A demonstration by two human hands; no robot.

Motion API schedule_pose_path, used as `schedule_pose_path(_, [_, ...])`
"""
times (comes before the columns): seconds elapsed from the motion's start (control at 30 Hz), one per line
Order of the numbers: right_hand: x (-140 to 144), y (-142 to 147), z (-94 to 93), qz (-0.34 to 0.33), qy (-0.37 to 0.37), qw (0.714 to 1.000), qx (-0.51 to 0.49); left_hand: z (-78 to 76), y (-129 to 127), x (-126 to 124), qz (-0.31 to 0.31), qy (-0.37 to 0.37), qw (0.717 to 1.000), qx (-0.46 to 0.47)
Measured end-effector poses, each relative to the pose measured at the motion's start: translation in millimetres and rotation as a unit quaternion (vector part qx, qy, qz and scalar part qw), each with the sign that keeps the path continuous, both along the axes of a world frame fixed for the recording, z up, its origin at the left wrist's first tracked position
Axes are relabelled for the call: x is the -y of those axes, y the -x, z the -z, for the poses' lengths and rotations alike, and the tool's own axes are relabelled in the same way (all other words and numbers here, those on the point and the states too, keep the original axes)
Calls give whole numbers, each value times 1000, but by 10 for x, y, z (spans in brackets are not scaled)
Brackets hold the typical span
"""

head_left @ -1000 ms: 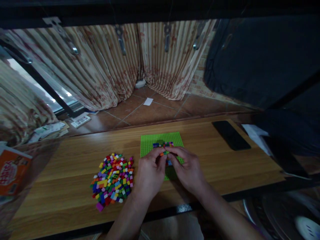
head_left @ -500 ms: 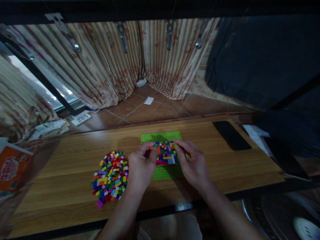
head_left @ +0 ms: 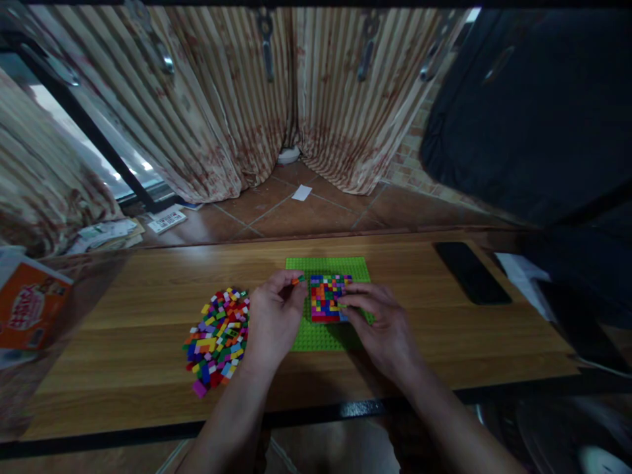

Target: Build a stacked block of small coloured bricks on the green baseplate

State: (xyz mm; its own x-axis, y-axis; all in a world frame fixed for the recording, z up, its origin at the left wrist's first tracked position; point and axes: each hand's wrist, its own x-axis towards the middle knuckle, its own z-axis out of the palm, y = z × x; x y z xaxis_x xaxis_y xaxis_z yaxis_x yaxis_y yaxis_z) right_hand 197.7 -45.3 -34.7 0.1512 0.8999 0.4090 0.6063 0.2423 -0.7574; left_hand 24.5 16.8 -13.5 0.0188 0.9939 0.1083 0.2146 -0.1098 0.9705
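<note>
A block of multicoloured toy bricks (head_left: pixel 326 304) sits on a green studded baseplate (head_left: pixel 316 339). At the block's left, my left hand (head_left: pixel 276 309) is closed, with small orange and green toy bricks (head_left: pixel 298 280) pinched between thumb and forefinger. My right hand (head_left: pixel 380 316) reaches over the block's right side, its fingertips close together at the surface. Whatever sits between those fingertips is too small to make out. Left of my left hand lies a heap of loose toy bricks (head_left: pixel 217 339) in many colours, partly covered by that hand.
A black phone (head_left: pixel 471 273) lies on the wooden table (head_left: pixel 148 316) at the right. White paper (head_left: pixel 523 280) and a dark flat object (head_left: pixel 575 322) are beyond it. An orange box (head_left: pixel 32 303) stands past the left end. Striped curtains (head_left: pixel 247 99) hang behind.
The view has shifted slightly. My right hand has moved in from the block's right edge to above its surface. The small bricks remain in my left hand, which sits slightly farther from the block.
</note>
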Motion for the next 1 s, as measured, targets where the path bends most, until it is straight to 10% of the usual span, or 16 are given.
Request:
schedule_pose_path(0.4, [-85, 41, 161, 44, 112, 955, -273, 18, 35, 0, 3, -9, 1000, -2])
schedule_pose_path(1.0, [-114, 87, 216, 67, 119, 933, -333, 43, 24, 1, 1, -25, 1000, -16])
